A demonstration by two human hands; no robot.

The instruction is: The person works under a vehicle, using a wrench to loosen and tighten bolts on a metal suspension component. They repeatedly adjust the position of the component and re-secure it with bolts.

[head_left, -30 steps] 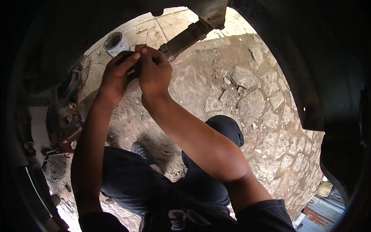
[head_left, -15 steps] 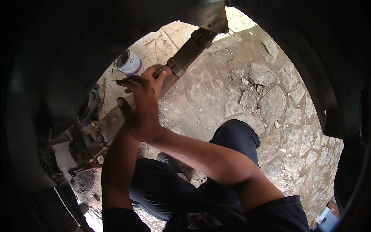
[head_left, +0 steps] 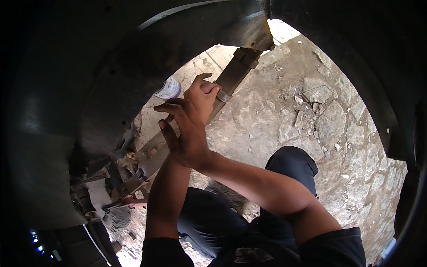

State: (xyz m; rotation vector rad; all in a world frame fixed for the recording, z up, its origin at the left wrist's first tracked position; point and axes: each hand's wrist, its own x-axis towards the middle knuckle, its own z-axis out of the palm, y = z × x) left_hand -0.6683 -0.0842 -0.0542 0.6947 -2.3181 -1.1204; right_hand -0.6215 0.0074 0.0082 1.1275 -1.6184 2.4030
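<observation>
A dark metal bar [head_left: 235,70] with bands round it runs diagonally below a curved dark panel [head_left: 120,62]. My left hand [head_left: 199,99] is at the bar beside a lighter band [head_left: 222,93], its fingertips curled round a small reddish-brown piece [head_left: 207,88] that I cannot make out clearly. My right hand [head_left: 184,127] lies across my left wrist and forearm, lower down, with its fingers spread and bent and nothing visible in them. A white and purple can [head_left: 170,89] stands on cracked tiles behind the hands, partly hidden by the panel.
Dark metal surrounds the view, with a jumble of mechanical parts [head_left: 113,187] at lower left and a small brass-coloured fitting [head_left: 130,155]. Rough stone ground [head_left: 338,129] with loose rubble lies to the right. My bent knee [head_left: 291,162] is below the bar.
My hands were together near the can; my right hand has dropped back and opened, while my left has moved along the bar to the band. The view has shifted, so the panel covers more.
</observation>
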